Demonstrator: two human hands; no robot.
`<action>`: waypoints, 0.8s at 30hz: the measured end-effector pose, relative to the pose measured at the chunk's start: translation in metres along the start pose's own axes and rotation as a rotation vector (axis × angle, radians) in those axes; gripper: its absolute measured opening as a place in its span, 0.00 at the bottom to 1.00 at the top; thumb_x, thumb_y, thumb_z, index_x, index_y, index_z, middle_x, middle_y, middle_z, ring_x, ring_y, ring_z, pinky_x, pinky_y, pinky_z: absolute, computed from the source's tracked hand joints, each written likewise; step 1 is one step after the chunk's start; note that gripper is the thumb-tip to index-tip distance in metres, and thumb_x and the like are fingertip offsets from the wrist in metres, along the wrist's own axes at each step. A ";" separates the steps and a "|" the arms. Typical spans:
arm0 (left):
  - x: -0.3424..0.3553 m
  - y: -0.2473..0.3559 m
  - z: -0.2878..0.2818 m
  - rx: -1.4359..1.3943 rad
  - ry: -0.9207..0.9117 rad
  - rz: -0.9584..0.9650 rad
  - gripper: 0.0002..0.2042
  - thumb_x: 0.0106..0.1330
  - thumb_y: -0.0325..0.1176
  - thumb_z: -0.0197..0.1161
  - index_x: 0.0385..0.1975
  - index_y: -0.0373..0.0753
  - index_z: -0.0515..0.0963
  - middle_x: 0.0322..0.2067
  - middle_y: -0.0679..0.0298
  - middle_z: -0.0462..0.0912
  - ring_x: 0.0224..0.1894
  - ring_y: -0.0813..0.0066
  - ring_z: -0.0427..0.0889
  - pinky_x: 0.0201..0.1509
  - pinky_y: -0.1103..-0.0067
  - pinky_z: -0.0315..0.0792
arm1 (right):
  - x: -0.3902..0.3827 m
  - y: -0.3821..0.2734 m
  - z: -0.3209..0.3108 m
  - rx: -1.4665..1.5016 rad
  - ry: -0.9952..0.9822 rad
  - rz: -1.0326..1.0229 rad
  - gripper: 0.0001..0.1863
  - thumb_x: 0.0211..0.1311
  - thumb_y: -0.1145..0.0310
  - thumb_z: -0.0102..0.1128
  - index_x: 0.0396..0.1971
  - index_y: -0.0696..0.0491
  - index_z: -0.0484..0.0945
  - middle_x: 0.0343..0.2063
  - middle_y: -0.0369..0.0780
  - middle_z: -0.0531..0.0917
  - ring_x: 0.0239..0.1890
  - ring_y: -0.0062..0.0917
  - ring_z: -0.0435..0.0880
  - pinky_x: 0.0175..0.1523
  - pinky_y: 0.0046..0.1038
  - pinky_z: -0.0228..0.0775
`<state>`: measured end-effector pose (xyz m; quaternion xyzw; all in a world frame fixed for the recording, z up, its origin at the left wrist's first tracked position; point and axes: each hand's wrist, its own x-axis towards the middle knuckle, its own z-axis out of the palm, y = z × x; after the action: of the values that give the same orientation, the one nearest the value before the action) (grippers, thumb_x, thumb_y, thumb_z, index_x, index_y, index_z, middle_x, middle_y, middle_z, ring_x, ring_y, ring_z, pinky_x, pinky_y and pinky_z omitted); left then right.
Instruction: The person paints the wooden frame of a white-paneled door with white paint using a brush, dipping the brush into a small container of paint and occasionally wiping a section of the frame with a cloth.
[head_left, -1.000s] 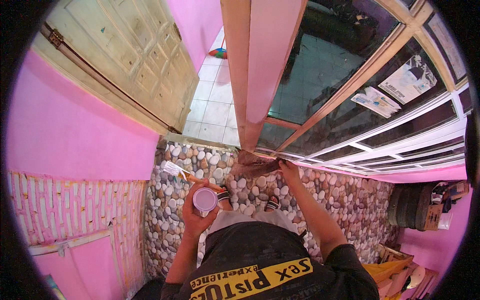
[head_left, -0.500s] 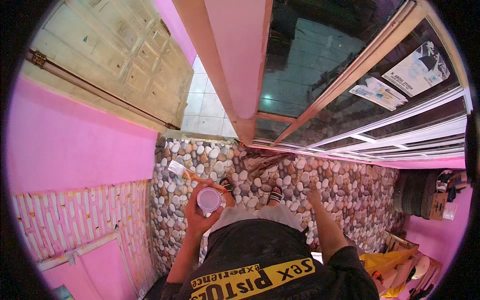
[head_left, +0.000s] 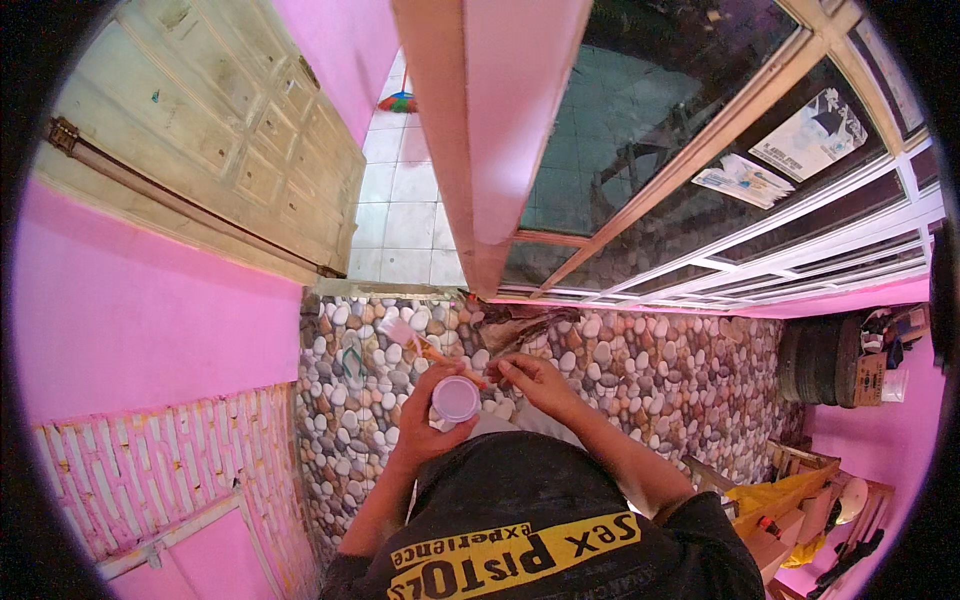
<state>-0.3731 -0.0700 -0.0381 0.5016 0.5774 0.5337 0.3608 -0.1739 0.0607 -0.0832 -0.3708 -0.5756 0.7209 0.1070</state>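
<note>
My left hand is closed around a small round tub with a pale lilac top. The same hand keeps a paintbrush against the tub's far side; its pale bristles point to the far left and its orange handle slants toward the right. My right hand is at the red-tipped end of that handle, fingers bent and slightly apart. Whether the fingertips touch the handle is hard to make out. Both hands are in front of my dark shirt, above the pebble-patterned floor.
A cream panelled door stands open at the left, beside a pink wall. Ahead are a pink post and framed windows. Dark tyres are stacked at the right; wooden pieces lie nearer. A green sandal strap shows on the floor.
My right hand has come in from the right side to the brush handle. The left hand, tub and brush have shifted slightly right together. The view has turned a little.
</note>
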 end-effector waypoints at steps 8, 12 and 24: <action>0.010 0.003 -0.027 -0.013 -0.204 0.086 0.34 0.53 0.32 0.76 0.62 0.37 0.71 0.59 0.53 0.77 0.65 0.58 0.74 0.71 0.64 0.63 | -0.015 -0.043 0.036 -0.007 0.099 0.100 0.22 0.72 0.51 0.60 0.51 0.56 0.82 0.44 0.37 0.86 0.48 0.22 0.81 0.56 0.27 0.73; 0.022 0.006 -0.040 -0.033 -0.317 0.158 0.35 0.54 0.35 0.77 0.63 0.38 0.70 0.60 0.54 0.77 0.64 0.60 0.75 0.70 0.65 0.64 | -0.005 -0.010 0.045 -0.005 0.125 0.046 0.21 0.69 0.55 0.64 0.54 0.54 0.81 0.48 0.40 0.85 0.50 0.24 0.82 0.59 0.29 0.73; 0.040 0.042 -0.032 -0.011 -0.435 0.139 0.37 0.55 0.35 0.79 0.65 0.37 0.70 0.65 0.54 0.73 0.68 0.62 0.71 0.72 0.67 0.63 | -0.039 -0.072 0.056 0.058 0.423 -0.179 0.17 0.72 0.62 0.62 0.52 0.59 0.80 0.43 0.38 0.86 0.47 0.22 0.83 0.55 0.25 0.74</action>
<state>-0.4053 -0.0427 0.0130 0.6413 0.4474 0.4396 0.4420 -0.2032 0.0182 0.0014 -0.4579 -0.5500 0.6309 0.2996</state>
